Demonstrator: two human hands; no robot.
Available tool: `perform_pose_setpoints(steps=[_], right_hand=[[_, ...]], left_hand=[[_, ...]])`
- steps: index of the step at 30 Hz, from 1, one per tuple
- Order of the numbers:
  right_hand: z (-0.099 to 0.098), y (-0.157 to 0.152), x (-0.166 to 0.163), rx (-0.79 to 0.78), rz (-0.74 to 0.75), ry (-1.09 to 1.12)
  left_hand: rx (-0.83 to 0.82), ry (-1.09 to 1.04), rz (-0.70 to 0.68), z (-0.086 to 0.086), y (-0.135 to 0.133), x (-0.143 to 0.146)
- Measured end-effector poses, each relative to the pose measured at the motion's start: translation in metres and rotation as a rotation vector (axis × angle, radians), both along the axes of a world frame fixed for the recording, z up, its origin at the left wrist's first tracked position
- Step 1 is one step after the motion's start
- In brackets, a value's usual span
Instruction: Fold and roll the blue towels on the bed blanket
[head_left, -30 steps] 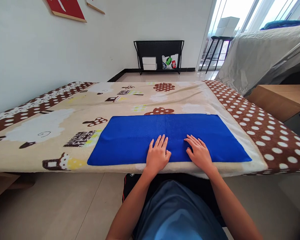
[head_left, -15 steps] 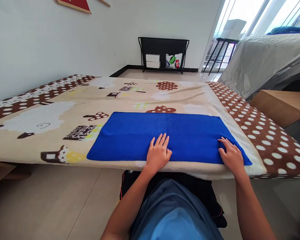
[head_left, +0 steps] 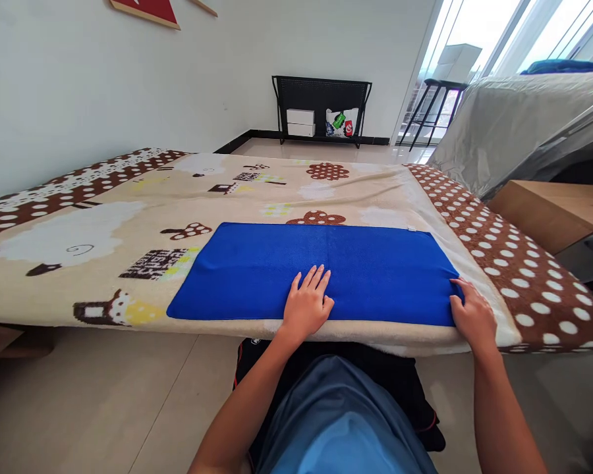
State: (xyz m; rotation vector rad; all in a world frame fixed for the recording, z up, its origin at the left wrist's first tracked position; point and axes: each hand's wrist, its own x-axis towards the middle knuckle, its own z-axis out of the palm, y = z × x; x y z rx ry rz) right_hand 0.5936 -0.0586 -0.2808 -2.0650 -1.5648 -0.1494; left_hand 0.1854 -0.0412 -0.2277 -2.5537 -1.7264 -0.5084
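Observation:
A blue towel (head_left: pixel 326 270) lies folded into a long strip near the front edge of a bed covered by a beige and brown patterned blanket (head_left: pixel 103 237). My left hand (head_left: pixel 306 306) lies flat on the middle of the towel's near edge, fingers stretched out and slightly apart. My right hand (head_left: pixel 474 316) rests over the towel's near right corner, which it hides. Its fingers lie on the cloth, slightly bent. Neither hand lifts the cloth.
A wooden table (head_left: pixel 553 207) stands to the right of the bed, with a grey covered piece of furniture (head_left: pixel 514 118) behind it. A black rack (head_left: pixel 323 108) with white boxes stands against the far wall. A dark stool (head_left: pixel 437 99) is by the window.
My right hand has slid from beside my left hand along the towel's near edge to its right corner. My left hand has stayed in the middle.

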Motion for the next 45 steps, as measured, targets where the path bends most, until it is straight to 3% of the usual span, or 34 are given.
perform_pose_setpoints(steps=[6, 14, 17, 22, 26, 30, 32, 36, 41, 45], right_hand=[[0.0, -0.001, 0.0, 0.017, 0.005, 0.007], [0.0, -0.001, -0.002, 0.028, -0.006, -0.005], [0.0, -0.001, -0.002, 0.015, -0.022, -0.004], [-0.002, 0.001, -0.001, 0.016, -0.03, 0.006], [0.001, 0.0, 0.0, -0.019, -0.029, -0.001], [0.013, -0.004, -0.024, 0.014, -0.035, -0.075], [0.024, -0.003, -0.053, 0.049, 0.076, -0.084], [0.048, 0.008, -0.135, -0.012, 0.435, -0.009], [0.064, 0.025, -0.228, -0.052, 0.688, 0.03], [0.055, 0.031, -0.249, -0.085, 0.672, 0.029]], left_hand=[[0.006, 0.04, 0.105, 0.003, -0.006, -0.044], [0.057, -0.027, 0.491, -0.011, -0.014, -0.173], [0.12, -0.106, 0.639, -0.018, -0.017, -0.208], [0.223, -0.158, 0.739, -0.025, -0.017, -0.228], [0.237, -0.186, 0.726, -0.024, -0.019, -0.231], [0.246, -0.244, 0.722, -0.015, -0.028, -0.218], [0.269, -0.28, 0.648, -0.006, -0.03, -0.195], [0.133, -0.316, 0.305, 0.015, -0.019, -0.117], [-0.118, -0.142, -0.096, 0.029, 0.011, -0.014], [-0.155, -0.037, -0.062, 0.016, 0.02, 0.017]])
